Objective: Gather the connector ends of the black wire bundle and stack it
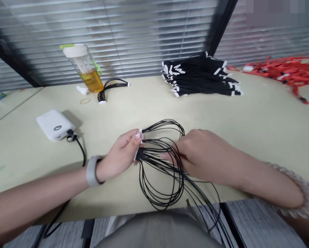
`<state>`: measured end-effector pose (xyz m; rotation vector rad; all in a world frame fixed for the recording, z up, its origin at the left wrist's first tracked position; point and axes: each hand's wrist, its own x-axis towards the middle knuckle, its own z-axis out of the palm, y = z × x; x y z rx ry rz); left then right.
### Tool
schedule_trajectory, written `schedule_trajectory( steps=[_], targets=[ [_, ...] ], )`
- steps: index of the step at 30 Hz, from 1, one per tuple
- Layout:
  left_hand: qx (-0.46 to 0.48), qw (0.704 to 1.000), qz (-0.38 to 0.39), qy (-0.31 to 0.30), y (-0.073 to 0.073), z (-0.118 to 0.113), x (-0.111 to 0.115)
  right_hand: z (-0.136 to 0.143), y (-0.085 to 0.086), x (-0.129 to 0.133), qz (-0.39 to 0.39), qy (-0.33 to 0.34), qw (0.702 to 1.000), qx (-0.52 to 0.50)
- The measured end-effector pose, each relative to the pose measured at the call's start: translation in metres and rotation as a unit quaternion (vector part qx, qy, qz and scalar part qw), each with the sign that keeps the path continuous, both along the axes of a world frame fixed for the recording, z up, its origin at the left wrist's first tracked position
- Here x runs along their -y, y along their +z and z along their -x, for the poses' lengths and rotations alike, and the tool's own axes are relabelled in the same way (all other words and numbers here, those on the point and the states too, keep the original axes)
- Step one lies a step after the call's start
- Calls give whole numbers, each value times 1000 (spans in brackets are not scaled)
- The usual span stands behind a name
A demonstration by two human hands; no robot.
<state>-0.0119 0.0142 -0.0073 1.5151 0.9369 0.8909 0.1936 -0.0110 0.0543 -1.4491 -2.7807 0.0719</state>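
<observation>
A bundle of thin black wires (167,179) with white connectors loops over the table's near edge. My left hand (120,156), with a grey band on its wrist, pinches the white connector ends (138,144) of the bundle. My right hand (206,155) lies on the wires just to the right, its fingers closed around the strands. Some strands trail down past the table edge toward my lap.
A stack of bundled black wire harnesses (201,75) lies at the back. Red cables (286,70) lie at the far right. A bottle of yellow liquid (85,69), one small harness (110,88), a rubber band (85,101) and a white power bank (54,124) with cable sit left.
</observation>
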Motion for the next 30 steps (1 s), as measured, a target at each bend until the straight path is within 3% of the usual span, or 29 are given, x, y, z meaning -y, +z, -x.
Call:
schedule_trajectory(
  steps=[6, 11, 16, 20, 25, 30],
  targets=[
    [-4, 1000, -10, 9, 1, 0, 2, -1, -6, -10, 102, 41, 986, -127],
    [-10, 999, -48, -7, 3, -1, 6, 5, -20, -10, 183, 92, 933, -297],
    [-50, 992, -117, -4, 2, 1, 8, 10, -34, -10, 256, 93, 895, -352],
    [-66, 983, -173, -6, 4, 3, 10, 14, -35, -12, 300, 90, 869, -382],
    [-91, 972, -217, -9, 4, 5, 11, 15, -29, -8, 272, 82, 893, -349],
    [-100, 974, -201, -13, 5, 5, 10, 13, -25, -7, 229, 86, 913, -327]
  ],
)
